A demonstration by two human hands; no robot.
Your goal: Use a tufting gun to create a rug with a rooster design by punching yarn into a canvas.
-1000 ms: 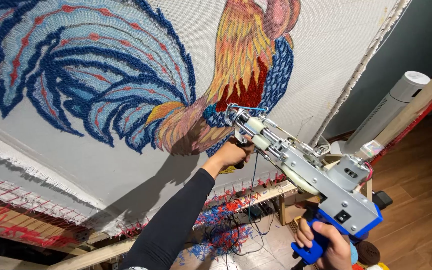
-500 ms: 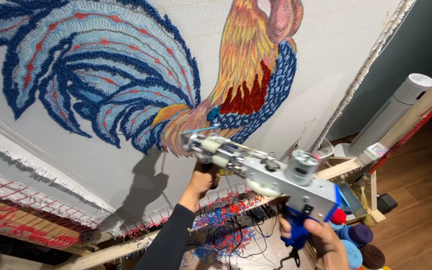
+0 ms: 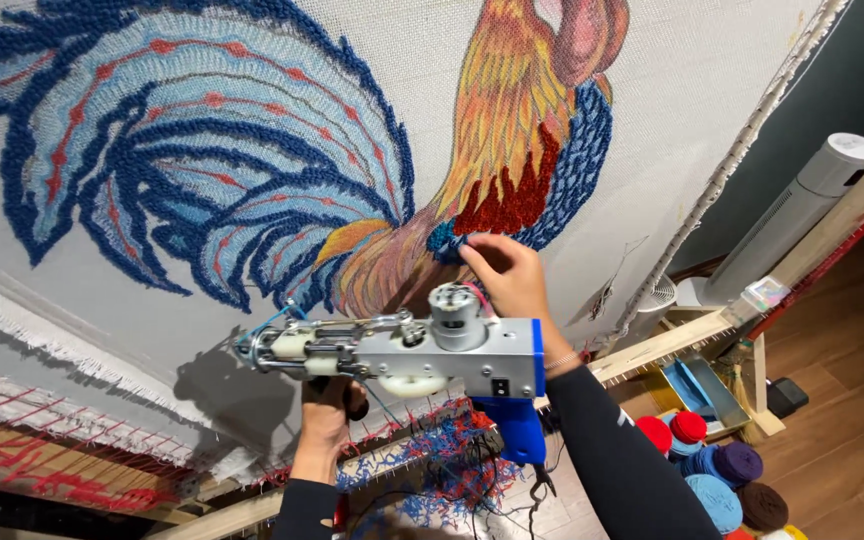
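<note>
A grey metal tufting gun (image 3: 422,355) with a blue rear handle (image 3: 517,435) lies level below the stretched white cloth (image 3: 672,90). Its needle end points left, away from the fabric. My left hand (image 3: 324,425) grips the gun's front handle from underneath. My right hand (image 3: 507,275) is off the gun, and its fingertips rest on the dark blue tufted patch (image 3: 577,170) at the rooster design's breast. The rooster (image 3: 252,150) has blue tail feathers and an orange neck. Thin blue yarn runs through the gun's front.
The cloth is stretched on a wooden frame (image 3: 672,340) with red gripper strips. Blue and red yarn scraps (image 3: 432,470) and cables lie on the floor below. Red, blue, purple and brown yarn balls (image 3: 712,470), a blue tray (image 3: 697,385) and a white tower fan (image 3: 802,210) stand at the right.
The gun came off the cloth and swung down and left until level. My right hand let go of the blue handle and rose to touch the blue tufted patch.
</note>
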